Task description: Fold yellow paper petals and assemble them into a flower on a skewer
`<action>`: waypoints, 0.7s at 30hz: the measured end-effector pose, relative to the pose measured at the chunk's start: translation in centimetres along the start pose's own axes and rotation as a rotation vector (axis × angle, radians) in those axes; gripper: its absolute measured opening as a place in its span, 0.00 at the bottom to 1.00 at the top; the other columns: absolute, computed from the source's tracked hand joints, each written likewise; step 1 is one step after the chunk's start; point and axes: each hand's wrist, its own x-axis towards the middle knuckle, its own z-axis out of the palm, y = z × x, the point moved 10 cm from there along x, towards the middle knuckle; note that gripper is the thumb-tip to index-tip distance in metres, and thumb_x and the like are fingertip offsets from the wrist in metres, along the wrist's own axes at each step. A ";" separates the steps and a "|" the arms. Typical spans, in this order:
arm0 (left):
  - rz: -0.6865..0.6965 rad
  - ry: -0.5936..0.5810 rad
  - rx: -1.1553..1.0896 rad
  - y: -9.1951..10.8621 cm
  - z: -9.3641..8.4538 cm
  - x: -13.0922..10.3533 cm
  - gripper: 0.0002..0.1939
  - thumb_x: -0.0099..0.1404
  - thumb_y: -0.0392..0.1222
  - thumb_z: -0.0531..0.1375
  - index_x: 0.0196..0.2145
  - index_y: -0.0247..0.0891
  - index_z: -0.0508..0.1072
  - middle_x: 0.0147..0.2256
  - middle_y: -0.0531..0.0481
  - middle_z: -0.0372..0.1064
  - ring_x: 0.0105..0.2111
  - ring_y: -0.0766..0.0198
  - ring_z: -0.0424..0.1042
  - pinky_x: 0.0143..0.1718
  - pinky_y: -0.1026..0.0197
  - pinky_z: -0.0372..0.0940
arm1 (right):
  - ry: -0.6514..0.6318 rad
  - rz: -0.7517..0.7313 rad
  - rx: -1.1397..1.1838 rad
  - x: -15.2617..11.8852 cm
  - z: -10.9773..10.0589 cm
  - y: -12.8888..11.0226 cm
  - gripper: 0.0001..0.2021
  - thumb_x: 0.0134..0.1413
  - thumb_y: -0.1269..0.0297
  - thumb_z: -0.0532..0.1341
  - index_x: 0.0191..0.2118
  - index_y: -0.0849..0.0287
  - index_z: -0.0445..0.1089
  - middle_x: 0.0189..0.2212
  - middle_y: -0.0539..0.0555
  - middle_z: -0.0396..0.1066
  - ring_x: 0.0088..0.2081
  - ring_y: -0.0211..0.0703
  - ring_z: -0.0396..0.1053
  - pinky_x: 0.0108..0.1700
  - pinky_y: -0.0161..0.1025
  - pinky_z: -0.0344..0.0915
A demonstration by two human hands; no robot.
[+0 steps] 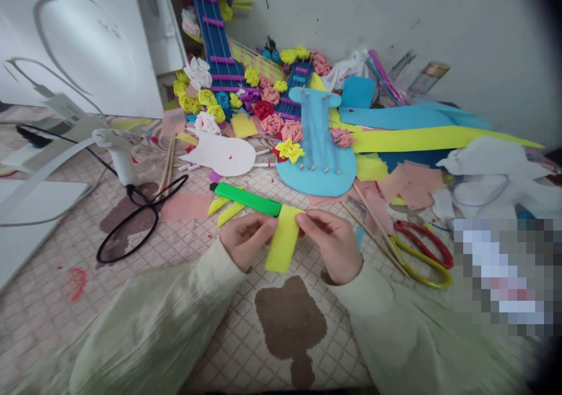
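Between my two hands hangs a strip of yellow crepe paper (284,241), its lower end loose over the table. My left hand (246,238) pinches its left edge between thumb and fingers. On the other side my right hand (331,241) grips the strip's upper right corner, fingers closed. Just beyond the strip lies a green marker-like tool (246,198) with a dark end, perhaps a utility knife. Folded yellow paper strips (229,212) rest partly under it. Farther back is a light-blue instrument-shaped cutout (320,149) with a yellow paper flower (288,150) on it.
Scissors with red and yellow handles (421,260) lie at right beside thin wooden sticks (373,219). A white glue gun (120,155) and looped black cable (153,208) are at left. Crumpled paper flowers (263,105) and a dark-blue fretted neck (219,44) crowd the back against the wall.
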 end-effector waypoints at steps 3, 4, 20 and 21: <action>-0.022 -0.085 -0.077 0.0 0.8 0.1 0.12 0.51 0.45 0.60 0.19 0.33 0.69 0.15 0.56 0.61 0.15 0.75 0.57 0.17 0.71 0.55 | -0.025 -0.019 0.060 -0.1 0.2 -0.1 0.06 0.41 0.62 0.63 0.28 0.59 0.72 0.25 0.50 0.72 0.27 0.36 0.67 0.32 0.35 0.66; -0.024 -0.095 -0.096 0.1 0.9 0.1 0.12 0.49 0.46 0.61 0.20 0.33 0.70 0.15 0.56 0.62 0.16 0.75 0.58 0.17 0.71 0.55 | -0.037 -0.027 0.077 -0.1 0.4 -0.2 0.06 0.41 0.62 0.63 0.28 0.58 0.72 0.26 0.50 0.72 0.28 0.36 0.68 0.33 0.36 0.66; -0.041 -0.126 -0.280 -0.4 1.0 0.0 0.10 0.49 0.46 0.62 0.22 0.35 0.72 0.18 0.55 0.65 0.18 0.73 0.61 0.20 0.69 0.57 | -0.142 0.042 0.191 -0.1 1.2 0.9 0.06 0.42 0.63 0.63 0.30 0.56 0.72 0.27 0.50 0.70 0.31 0.36 0.66 0.36 0.36 0.63; -0.030 -0.144 -0.282 -0.3 1.2 -0.1 0.10 0.49 0.46 0.62 0.21 0.35 0.71 0.18 0.55 0.65 0.18 0.72 0.61 0.20 0.68 0.57 | -0.157 0.037 0.193 -0.1 1.3 0.8 0.06 0.42 0.62 0.63 0.30 0.56 0.72 0.27 0.50 0.70 0.31 0.36 0.65 0.36 0.36 0.63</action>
